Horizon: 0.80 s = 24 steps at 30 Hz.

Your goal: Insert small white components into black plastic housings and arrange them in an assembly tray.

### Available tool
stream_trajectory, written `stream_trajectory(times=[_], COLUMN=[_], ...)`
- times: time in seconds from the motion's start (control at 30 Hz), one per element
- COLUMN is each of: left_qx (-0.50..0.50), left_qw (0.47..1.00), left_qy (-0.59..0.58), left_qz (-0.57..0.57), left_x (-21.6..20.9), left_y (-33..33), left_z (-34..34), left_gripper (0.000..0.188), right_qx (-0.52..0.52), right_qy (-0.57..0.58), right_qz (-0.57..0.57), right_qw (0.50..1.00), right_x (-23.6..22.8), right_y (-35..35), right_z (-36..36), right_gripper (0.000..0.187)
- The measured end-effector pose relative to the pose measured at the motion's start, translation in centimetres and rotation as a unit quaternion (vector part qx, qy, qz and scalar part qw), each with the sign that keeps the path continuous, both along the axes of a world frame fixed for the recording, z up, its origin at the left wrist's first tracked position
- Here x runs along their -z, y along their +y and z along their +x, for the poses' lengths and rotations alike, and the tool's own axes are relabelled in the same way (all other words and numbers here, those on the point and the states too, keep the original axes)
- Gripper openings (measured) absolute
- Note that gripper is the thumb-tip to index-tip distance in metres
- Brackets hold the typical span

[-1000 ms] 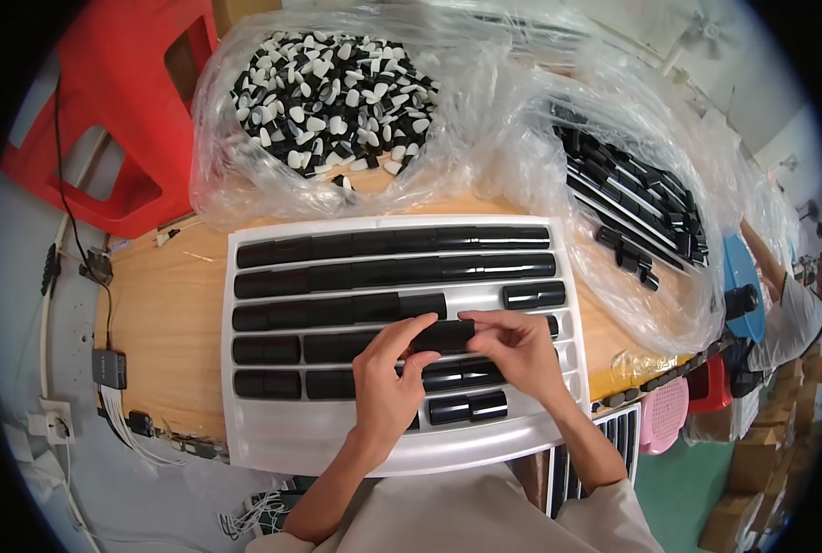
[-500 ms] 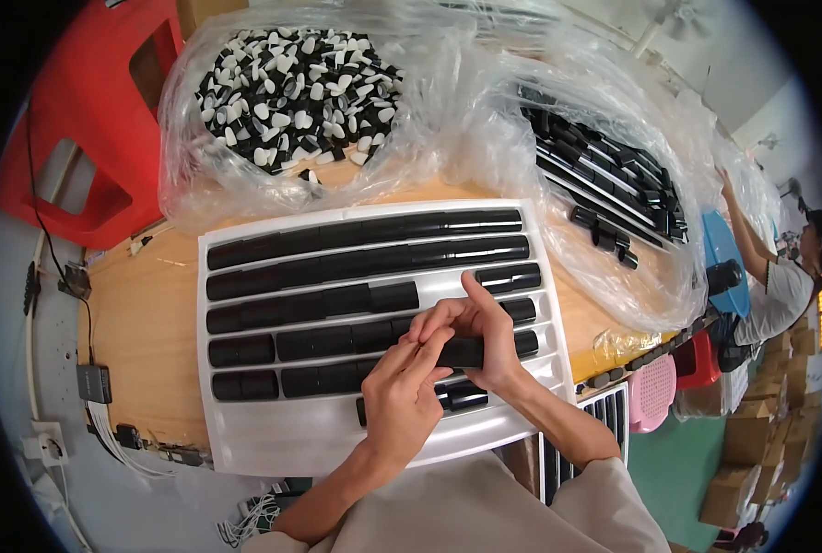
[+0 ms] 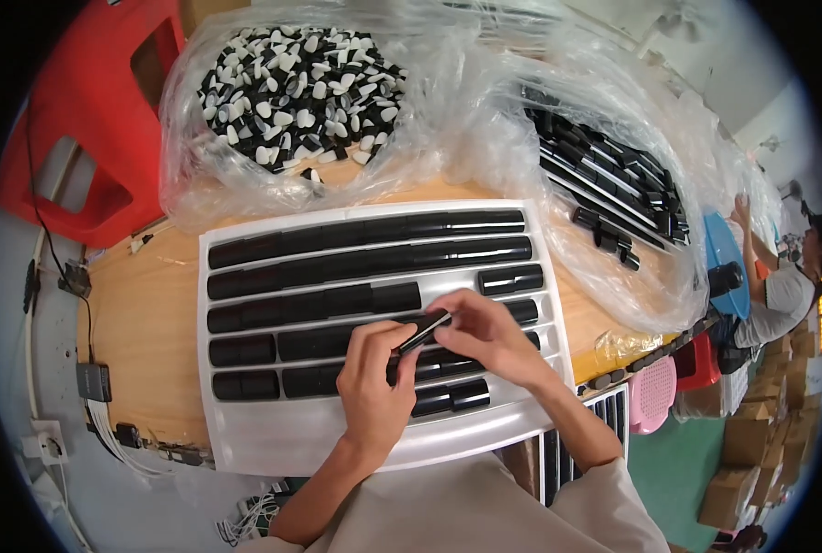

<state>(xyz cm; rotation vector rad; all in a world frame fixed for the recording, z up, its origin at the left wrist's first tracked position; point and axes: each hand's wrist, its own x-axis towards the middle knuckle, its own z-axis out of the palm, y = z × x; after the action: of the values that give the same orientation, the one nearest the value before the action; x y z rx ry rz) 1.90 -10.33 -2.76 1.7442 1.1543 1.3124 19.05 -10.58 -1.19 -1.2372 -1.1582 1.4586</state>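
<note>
Both hands pinch one short glossy black plastic tube [image 3: 424,330]: my left hand [image 3: 374,387] steadies it, right hand [image 3: 485,336] angles it over the white grooved plastic tray [image 3: 245,442].

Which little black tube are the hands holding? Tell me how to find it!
Find the big white tray on the wooden table, full of rows of black tubes. Near its middle, the left hand and right hand meet. The black tube pinched between them is the only one lifted and tilted; the others lie flat in their grooves.
</note>
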Motion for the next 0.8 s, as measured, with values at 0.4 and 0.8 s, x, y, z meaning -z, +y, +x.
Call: stream_trajectory(times=[0.4, 0.8], left_qx=[0.042, 0.172], left_qw=[0.986, 0.945], left_qy=[0.152, 0.25], left_qz=[0.056, 0.122], left_x=[0.3, -0.6], left_y=[0.3, 4.1], left_z=[0.2, 3.1], left_gripper=[0.033, 0.032], right_qx=[0.092, 0.132], right_qy=[-0.369, -0.413], right_qz=[0.231, 0.173], right_qw=[0.896, 0.885], right_x=[2.4, 1.2], right_y=[1.8, 1.1], right_z=[5.9, 9.1], right_gripper=[0.034, 0.032])
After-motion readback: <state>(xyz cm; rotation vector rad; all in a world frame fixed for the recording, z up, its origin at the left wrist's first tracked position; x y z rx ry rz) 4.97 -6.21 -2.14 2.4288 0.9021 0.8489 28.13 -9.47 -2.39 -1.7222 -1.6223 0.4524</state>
